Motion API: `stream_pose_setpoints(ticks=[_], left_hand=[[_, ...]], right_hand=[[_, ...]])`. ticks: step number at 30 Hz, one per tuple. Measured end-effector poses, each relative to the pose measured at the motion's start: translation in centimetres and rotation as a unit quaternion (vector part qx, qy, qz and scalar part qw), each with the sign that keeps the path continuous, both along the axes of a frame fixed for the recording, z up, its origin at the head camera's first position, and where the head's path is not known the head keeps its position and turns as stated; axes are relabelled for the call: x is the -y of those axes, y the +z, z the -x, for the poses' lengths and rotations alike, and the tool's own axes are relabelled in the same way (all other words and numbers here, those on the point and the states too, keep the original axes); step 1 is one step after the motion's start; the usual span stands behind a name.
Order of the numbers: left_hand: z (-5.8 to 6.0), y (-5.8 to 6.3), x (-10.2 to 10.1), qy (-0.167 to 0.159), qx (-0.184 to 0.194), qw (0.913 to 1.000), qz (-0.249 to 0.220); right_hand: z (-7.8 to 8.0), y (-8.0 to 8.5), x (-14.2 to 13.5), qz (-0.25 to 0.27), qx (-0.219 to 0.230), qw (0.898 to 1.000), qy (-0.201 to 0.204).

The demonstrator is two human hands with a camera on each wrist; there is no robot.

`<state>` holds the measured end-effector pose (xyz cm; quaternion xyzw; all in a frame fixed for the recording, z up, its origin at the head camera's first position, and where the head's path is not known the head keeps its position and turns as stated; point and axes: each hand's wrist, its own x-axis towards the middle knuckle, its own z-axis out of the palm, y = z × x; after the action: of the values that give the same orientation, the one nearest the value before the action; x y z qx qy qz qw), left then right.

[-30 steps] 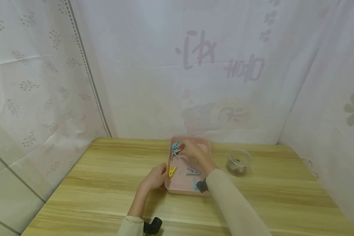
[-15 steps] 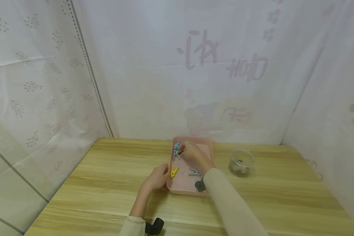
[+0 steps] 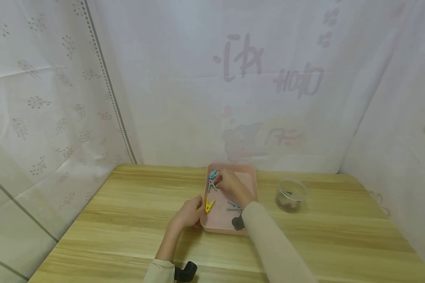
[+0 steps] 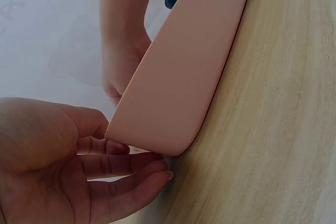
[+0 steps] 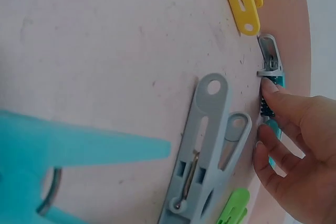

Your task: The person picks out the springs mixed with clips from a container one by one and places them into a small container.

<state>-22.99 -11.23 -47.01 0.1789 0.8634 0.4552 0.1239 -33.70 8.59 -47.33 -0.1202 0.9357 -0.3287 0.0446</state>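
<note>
My left hand (image 3: 190, 212) holds the near left side of a pink tray (image 3: 219, 228), its thumb at the rim and fingers by the outer wall. Inside the tray's far left part, my right hand (image 3: 230, 184) pinches a small dark, textured piece (image 5: 266, 107). That piece lies against a grey clothespin (image 5: 269, 53), with a blue clothespin (image 3: 213, 175) just beyond it, partly hidden by the fingers. A yellow clothespin (image 3: 209, 205) leans near the tray's left wall. Another grey clothespin (image 5: 202, 145) lies in the tray, a green clothespin (image 5: 234, 208) beside it.
A round clear tub (image 3: 291, 196) with dark pieces in it stands right of the tray. Close to the right wrist camera is a light blue clothespin (image 5: 100, 150). White printed curtains (image 3: 170, 98) rise behind the wooden table (image 3: 127, 220).
My right hand stays at the same clothespins, with its forearm shifted slightly left. The light blue clothespin at the tray's near end has become hidden behind my wrist. My left hand keeps its hold.
</note>
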Motion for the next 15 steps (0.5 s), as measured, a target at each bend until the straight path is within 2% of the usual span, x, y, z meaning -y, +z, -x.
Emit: stream_pose_setpoints(ticks=[5,15], left_hand=[[-0.01,0.03,-0.18,0.002,0.003,1.0000,0.002],[0.12,-0.14,-0.14,0.002,0.003,1.0000,-0.001]], right_hand=[[0.22,-0.19,-0.25,-0.003,0.001,1.000,-0.006],[-0.39,0.45,-0.65,0.014,0.018,1.000,-0.010]])
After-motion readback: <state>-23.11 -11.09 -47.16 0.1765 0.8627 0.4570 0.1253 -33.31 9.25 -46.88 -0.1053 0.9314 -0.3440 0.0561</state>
